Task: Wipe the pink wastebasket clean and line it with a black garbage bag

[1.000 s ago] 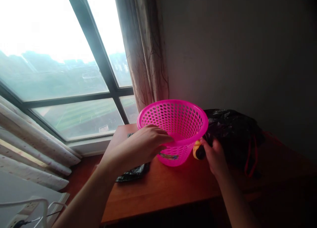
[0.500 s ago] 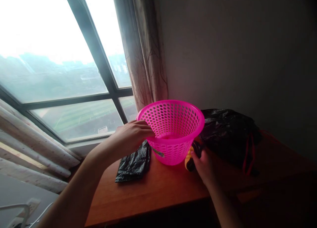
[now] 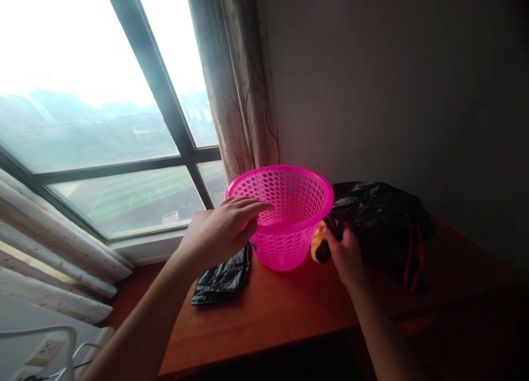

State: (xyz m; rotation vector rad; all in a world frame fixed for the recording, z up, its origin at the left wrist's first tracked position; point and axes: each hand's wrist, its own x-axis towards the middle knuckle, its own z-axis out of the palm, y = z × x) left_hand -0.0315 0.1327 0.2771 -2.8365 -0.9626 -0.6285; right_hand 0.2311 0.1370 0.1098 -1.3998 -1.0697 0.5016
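A bright pink perforated plastic basket (image 3: 289, 226) stands upright on a reddish wooden table (image 3: 268, 315). My left hand (image 3: 225, 232) hovers at its near left rim, fingers stretched out over the rim, holding nothing. My right hand (image 3: 345, 254) is closed on a small yellow and black object (image 3: 319, 247) just right of the basket's base; I cannot make out what the object is. A folded black plastic bag (image 3: 223, 273) lies flat on the table left of the basket, under my left hand.
A crumpled black bag with red straps (image 3: 380, 221) lies at the back right against the wall. A patterned curtain (image 3: 243, 94) hangs behind the basket beside a large window (image 3: 95, 111). White cables and a socket (image 3: 45, 348) sit at the lower left.
My left hand let go of the basket rim and now hovers with fingers extended. The basket shifted slightly left. My right hand with the yellow and black object rose back beside the basket.
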